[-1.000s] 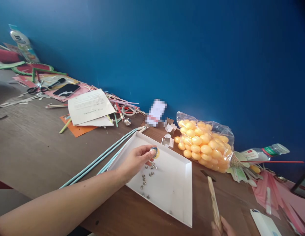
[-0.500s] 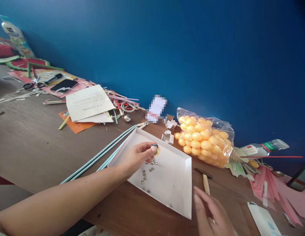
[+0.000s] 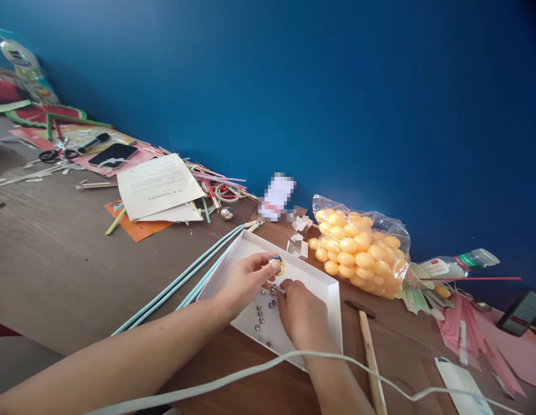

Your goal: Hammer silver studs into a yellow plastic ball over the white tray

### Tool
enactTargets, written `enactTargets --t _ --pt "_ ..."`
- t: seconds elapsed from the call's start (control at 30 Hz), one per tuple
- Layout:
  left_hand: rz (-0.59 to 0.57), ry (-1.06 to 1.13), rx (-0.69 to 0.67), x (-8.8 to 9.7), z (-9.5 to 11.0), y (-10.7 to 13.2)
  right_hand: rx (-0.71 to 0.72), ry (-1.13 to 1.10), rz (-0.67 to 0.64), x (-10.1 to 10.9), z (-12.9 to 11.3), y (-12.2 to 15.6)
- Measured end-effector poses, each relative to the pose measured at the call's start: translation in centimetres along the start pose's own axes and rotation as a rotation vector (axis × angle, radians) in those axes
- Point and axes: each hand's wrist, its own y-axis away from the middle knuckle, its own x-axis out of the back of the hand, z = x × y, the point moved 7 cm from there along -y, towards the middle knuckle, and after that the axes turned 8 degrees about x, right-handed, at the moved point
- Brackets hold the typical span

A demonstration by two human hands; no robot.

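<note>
My left hand [image 3: 249, 280] is closed around a small shiny, silver-studded ball [image 3: 275, 263] with yellow showing at its edge, held above a shallow white box lid [image 3: 333, 305]. Close beside it, my right hand [image 3: 301, 311] reaches into the lid, fingertips drawn together near several small metal tacks [image 3: 260, 314]. Whatever may sit between those fingertips is hidden. A white cord [image 3: 233, 377] crosses in front of my right forearm.
A clear bag of yellow-orange balls [image 3: 358, 248] stands against the blue wall. A hammer [image 3: 368, 346] lies right of the lid, pale blue cords [image 3: 181, 271] to its left. Another silver-studded ball [image 3: 226, 213] rests near printed paper [image 3: 159, 187], scissors [image 3: 58, 153] and a bottle [image 3: 456, 264].
My right hand has moved from beside the hammer into the lid, next to the tacks. The white cord has come into view. My left hand keeps hold of the ball.
</note>
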Motion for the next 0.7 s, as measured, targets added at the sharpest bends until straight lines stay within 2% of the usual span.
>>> enactTargets --t 0.2,0.4,0.57,0.7 --pt "-0.002 0.001 0.004 0.0 -0.3 -0.2 0.002 0.002 0.003 -0.9 -0.1 -0.1" --pt "-0.026 0.033 0.01 0.1 -0.5 -0.4 0.04 -0.139 0.088 1.0 0.7 1.5" --pt "-0.024 0.032 0.008 0.1 -0.5 -0.3 0.114 -0.185 0.182 3.3 3.2 2.7" --pt "-0.025 0.032 0.013 0.1 -0.5 -0.3 0.245 -0.368 0.399 4.3 6.8 2.9"
